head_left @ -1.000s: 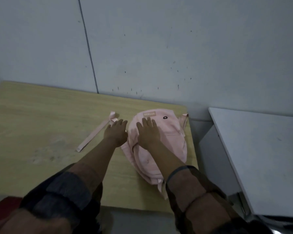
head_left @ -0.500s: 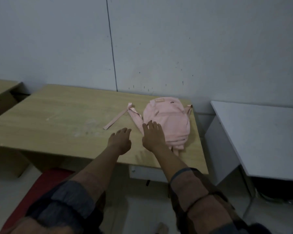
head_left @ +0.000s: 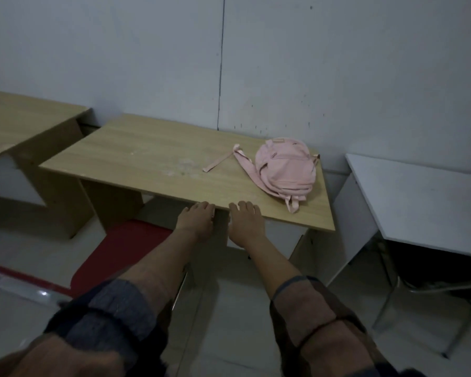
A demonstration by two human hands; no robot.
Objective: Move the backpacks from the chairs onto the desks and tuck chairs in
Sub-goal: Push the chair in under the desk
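In the head view, a pink backpack [head_left: 284,166] is seen lying flat on the right end of a wooden desk [head_left: 152,161], close to the wall, with one strap [head_left: 220,161] trailing to its left across the top. The left hand [head_left: 196,221] and right hand [head_left: 246,223] are held palm down, side by side, at the near edge of the desk, fingers loosely spread and nothing grasped. A red chair [head_left: 125,248] is seen below the left forearm, its seat partly under the desk. A white desk [head_left: 419,197] stands at the right and another wooden desk [head_left: 25,121] at the left.
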